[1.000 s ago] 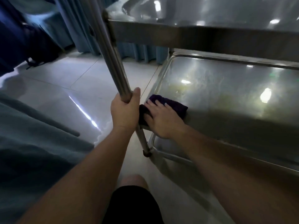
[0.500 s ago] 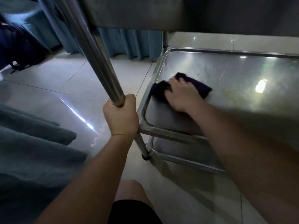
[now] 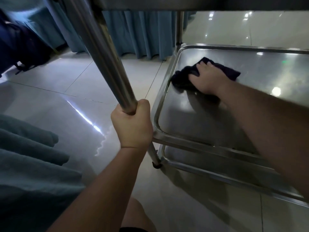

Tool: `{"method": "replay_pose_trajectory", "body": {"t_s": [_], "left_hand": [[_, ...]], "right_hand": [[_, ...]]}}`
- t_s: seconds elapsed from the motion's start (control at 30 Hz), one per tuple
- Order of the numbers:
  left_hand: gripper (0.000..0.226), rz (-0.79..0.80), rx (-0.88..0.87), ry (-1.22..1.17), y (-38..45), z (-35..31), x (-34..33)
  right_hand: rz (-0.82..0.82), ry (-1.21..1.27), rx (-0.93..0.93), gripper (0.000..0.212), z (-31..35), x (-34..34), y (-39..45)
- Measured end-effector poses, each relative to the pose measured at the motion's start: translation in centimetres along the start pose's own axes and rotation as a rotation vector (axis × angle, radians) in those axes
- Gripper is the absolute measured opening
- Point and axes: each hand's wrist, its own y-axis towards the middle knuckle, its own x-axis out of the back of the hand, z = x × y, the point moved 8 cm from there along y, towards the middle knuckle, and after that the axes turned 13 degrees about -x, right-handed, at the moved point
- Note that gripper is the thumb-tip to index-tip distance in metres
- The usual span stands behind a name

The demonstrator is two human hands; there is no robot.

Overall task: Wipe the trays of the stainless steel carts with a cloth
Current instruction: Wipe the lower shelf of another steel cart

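Note:
A stainless steel cart fills the right side. Its middle tray (image 3: pixel 200 124) is shiny and bare apart from a dark purple cloth (image 3: pixel 230 72) lying near the tray's far left corner. My right hand (image 3: pixel 206 79) presses flat on the cloth with fingers spread forward. My left hand (image 3: pixel 133 124) grips the cart's near left upright post (image 3: pixel 102 52), fingers wrapped round it. A lower tray (image 3: pixel 209 171) shows beneath, and the underside of the top tray (image 3: pixel 184 2) runs along the upper edge.
Blue curtains (image 3: pixel 138 32) hang behind the cart. Glossy pale floor tiles (image 3: pixel 58 97) lie to the left. Teal fabric (image 3: pixel 25 164) bunches at the lower left, a dark bag (image 3: pixel 21 49) sits far left, and my knee (image 3: pixel 137 215) shows at the bottom.
My right hand has slid the cloth away from me along the tray's left side, from the near left corner towards the far one. My left hand stays on the post.

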Motion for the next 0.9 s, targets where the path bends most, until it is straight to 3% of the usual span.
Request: {"method": "replay_pose_trajectory", "body": {"t_s": [0.1, 0.17, 0.27, 0.37, 0.43, 0.5, 0.6, 0.7, 0.9], "left_hand": [[0.022, 0.001, -0.016, -0.017, 0.1, -0.2, 0.0], [0.024, 0.009, -0.020, -0.033, 0.1, -0.2, -0.1], [0.025, 0.022, -0.021, -0.054, 0.1, -0.2, -0.1], [0.026, 0.044, -0.036, -0.034, 0.1, -0.5, -0.2], [0.027, 0.055, -0.041, -0.036, 0.1, -0.7, -0.3], [0.028, 0.060, -0.041, -0.047, 0.1, -0.7, -0.3], [0.028, 0.060, -0.060, -0.045, 0.1, -0.8, -0.2], [0.029, 0.052, -0.089, -0.030, 0.3, -0.9, -0.2], [0.027, 0.037, -0.052, -0.027, 0.3, -0.5, -0.1]], "right_hand": [[-0.006, -0.013, 0.077, 0.064, 3.7, -0.6, -0.1], [0.027, -0.015, 0.272, 0.063, 5.8, -1.4, -3.5], [0.190, -0.042, 0.575, 0.072, 5.3, -3.3, -10.9], [0.337, -0.031, 0.666, 0.072, 3.3, -3.2, -13.4], [0.220, 0.003, 0.610, 0.067, 3.6, -2.1, -10.5], [0.076, 0.012, 0.423, 0.061, 4.5, -0.9, -5.9], [0.039, 0.048, 0.152, 0.058, 6.6, -0.8, -0.7], [0.032, 0.079, -0.001, 0.071, 7.9, -1.8, 0.8], [0.026, 0.036, 0.154, 0.071, 9.2, -3.3, -5.4]]}}
